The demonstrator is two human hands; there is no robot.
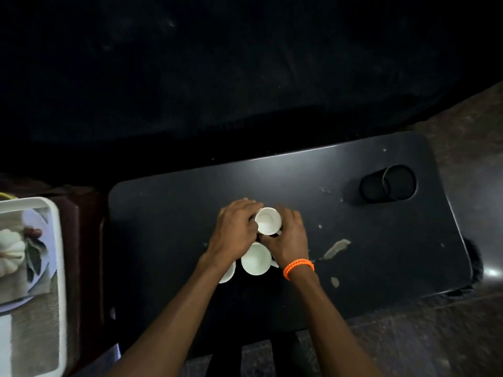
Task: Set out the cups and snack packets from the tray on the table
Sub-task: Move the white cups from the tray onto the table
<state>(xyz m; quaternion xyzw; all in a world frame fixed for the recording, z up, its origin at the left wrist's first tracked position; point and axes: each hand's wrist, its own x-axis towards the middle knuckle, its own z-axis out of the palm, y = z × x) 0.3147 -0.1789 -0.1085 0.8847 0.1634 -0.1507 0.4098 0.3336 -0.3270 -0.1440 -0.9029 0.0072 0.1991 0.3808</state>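
Observation:
Three white cups stand close together near the middle of the small dark table (299, 186). Both hands clasp the farthest cup (268, 220): my left hand (235, 229) wraps its left side and my right hand (288, 238), with an orange bead bracelet on the wrist, holds its right side. A second cup (255, 259) sits just below, between my wrists. My left forearm hides most of the third cup (228, 273). The white tray (55, 240) lies at the far left on a dark stand. No snack packets are visible.
A round black cup-holder recess (389, 186) sits at the table's far right corner. Pale scuffs and flakes (336, 248) mark the tabletop right of my hands. The tray carries a printed pumpkin picture (11, 251). Dark fabric fills the far side; stone floor lies to the right.

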